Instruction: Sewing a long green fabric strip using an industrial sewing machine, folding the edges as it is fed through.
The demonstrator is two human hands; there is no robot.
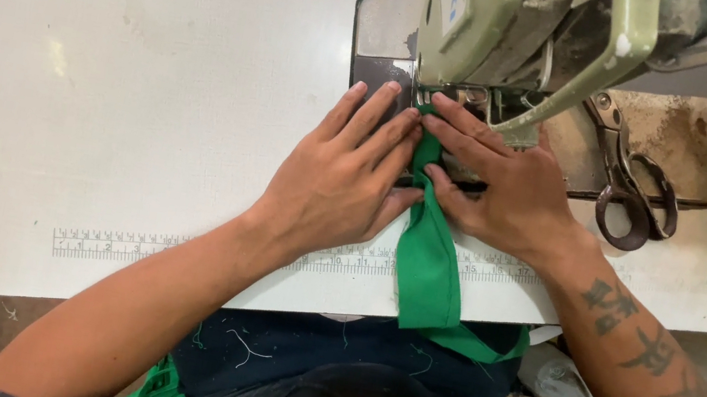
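Both flat, open hands, left hand (345,178) and right hand (499,187), press the green strip (428,260), its long axis running from the sewing machine (537,37) toward the person.

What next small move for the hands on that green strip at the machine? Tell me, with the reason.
Probably ease the green fabric strip a little further under the sewing machine head. The left hand and right hand both press flat on either side of its top end, right at the needle area, while the rest hangs over the white table edge, seemingly unfed.
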